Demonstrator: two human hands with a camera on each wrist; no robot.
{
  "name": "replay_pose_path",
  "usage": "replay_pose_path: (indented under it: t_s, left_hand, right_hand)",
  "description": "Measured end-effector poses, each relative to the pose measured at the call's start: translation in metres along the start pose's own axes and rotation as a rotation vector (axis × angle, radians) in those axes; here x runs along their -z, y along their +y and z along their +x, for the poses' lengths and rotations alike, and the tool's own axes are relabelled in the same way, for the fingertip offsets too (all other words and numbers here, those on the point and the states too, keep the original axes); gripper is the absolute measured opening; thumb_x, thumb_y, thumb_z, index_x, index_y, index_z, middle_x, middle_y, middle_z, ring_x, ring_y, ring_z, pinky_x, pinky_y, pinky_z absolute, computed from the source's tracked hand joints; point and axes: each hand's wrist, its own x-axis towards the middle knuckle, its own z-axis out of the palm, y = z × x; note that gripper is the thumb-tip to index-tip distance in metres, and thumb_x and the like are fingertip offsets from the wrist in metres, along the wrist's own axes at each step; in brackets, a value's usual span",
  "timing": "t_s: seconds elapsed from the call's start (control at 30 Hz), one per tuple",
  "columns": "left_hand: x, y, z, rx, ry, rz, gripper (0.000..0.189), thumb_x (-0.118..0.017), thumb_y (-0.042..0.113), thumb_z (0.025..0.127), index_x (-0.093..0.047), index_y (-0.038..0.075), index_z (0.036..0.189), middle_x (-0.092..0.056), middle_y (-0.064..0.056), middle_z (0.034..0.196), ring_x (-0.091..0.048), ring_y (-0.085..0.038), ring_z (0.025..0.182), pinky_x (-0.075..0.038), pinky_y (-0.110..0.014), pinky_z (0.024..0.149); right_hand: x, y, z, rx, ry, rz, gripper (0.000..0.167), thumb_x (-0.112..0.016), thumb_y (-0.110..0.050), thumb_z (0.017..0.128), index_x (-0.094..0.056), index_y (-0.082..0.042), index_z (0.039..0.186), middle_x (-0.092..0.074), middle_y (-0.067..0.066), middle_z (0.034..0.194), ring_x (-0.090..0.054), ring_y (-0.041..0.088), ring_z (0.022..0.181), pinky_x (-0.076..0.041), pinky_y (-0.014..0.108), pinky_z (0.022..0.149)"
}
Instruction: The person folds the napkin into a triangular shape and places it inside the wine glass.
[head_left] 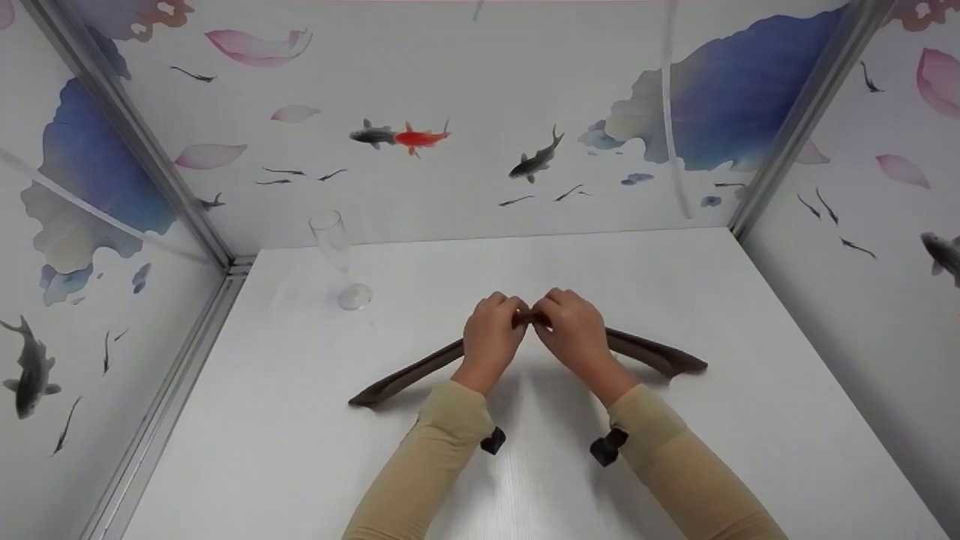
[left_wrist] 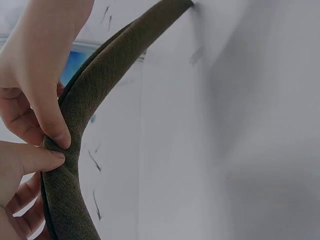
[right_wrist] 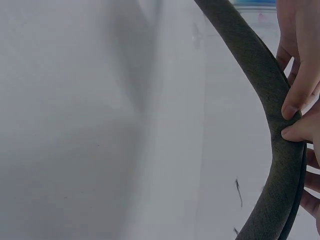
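A dark brown cloth point(head_left: 421, 372), folded lengthwise into a narrow strip, is held up at its middle. My left hand point(head_left: 491, 337) pinches it just left of centre, and my right hand point(head_left: 576, 330) pinches it just right of centre, the two nearly touching. Both ends slope down and outward from the hands. In the left wrist view the strip point(left_wrist: 100, 75) shows a woven texture and layered edges, with a thumb from each hand pressed on its near face. The right wrist view shows the cloth point(right_wrist: 250, 60) bending where the thumbs meet.
Towards the back left of the white table point(head_left: 262, 360) stands a clear stemmed glass point(head_left: 355, 297). White panels printed with fish and petals enclose the table at the back and both sides, with metal posts point(head_left: 795, 127) at the corners.
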Motion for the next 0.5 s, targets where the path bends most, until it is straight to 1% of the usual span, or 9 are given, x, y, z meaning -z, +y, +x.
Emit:
replay_pose_path:
  t_s: [0.13, 0.2, 0.27, 0.33, 0.43, 0.5]
  left_hand:
    - [0.01, 0.008, 0.006, -0.047, 0.045, -0.003, 0.012, -0.078, 0.014, 0.083, -0.072, 0.016, 0.094, -0.059, 0.0, 0.086, -0.056, -0.017, 0.078, -0.049, -0.03, 0.068]
    - [0.017, 0.012, 0.008, -0.076, 0.043, -0.032, 0.016, -0.079, 0.015, 0.083, -0.071, 0.015, 0.098, -0.058, -0.001, 0.089, -0.055, -0.016, 0.081, -0.048, -0.03, 0.071]
    - [0.024, 0.016, 0.01, -0.098, 0.02, -0.086, 0.017, -0.077, 0.016, 0.086, -0.07, 0.014, 0.101, -0.057, -0.001, 0.092, -0.054, -0.015, 0.083, -0.048, -0.028, 0.075]
    - [0.031, 0.02, 0.012, -0.105, -0.016, -0.155, 0.014, -0.072, 0.017, 0.09, -0.07, 0.013, 0.104, -0.056, -0.002, 0.095, -0.054, -0.014, 0.085, -0.048, -0.026, 0.077]
    - [0.042, 0.024, 0.017, -0.086, -0.061, -0.238, 0.011, -0.063, 0.018, 0.097, -0.07, 0.012, 0.103, -0.056, -0.002, 0.096, -0.056, -0.014, 0.087, -0.048, -0.025, 0.079]
    - [0.05, 0.026, 0.021, -0.073, -0.082, -0.276, 0.012, -0.059, 0.016, 0.099, -0.07, 0.011, 0.101, -0.057, -0.002, 0.096, -0.057, -0.014, 0.088, -0.048, -0.026, 0.08]
  right_hand:
    - [0.013, 0.0, 0.009, 0.008, 0.072, -0.01, 0.014, -0.08, -0.002, 0.078, -0.068, -0.007, 0.083, -0.06, 0.006, 0.081, -0.059, 0.022, 0.069, -0.052, 0.035, 0.059]
    - [0.019, 0.001, 0.012, 0.009, 0.111, -0.01, 0.014, -0.079, -0.001, 0.078, -0.068, -0.007, 0.084, -0.06, 0.007, 0.081, -0.059, 0.023, 0.069, -0.052, 0.036, 0.058]
    - [0.025, 0.002, 0.015, 0.011, 0.152, -0.008, 0.014, -0.079, -0.001, 0.078, -0.068, -0.005, 0.084, -0.06, 0.008, 0.082, -0.059, 0.024, 0.069, -0.052, 0.036, 0.059]
    - [0.031, 0.002, 0.017, 0.01, 0.184, -0.001, 0.012, -0.079, -0.001, 0.079, -0.068, -0.005, 0.085, -0.061, 0.008, 0.082, -0.059, 0.024, 0.069, -0.053, 0.036, 0.06]
    - [0.038, 0.001, 0.02, 0.008, 0.226, 0.012, 0.012, -0.079, -0.003, 0.08, -0.068, -0.004, 0.085, -0.062, 0.008, 0.083, -0.059, 0.024, 0.071, -0.053, 0.036, 0.06]
    - [0.042, -0.001, 0.022, 0.004, 0.254, 0.027, 0.012, -0.079, -0.002, 0.08, -0.068, -0.004, 0.085, -0.062, 0.008, 0.084, -0.059, 0.024, 0.071, -0.052, 0.036, 0.06]
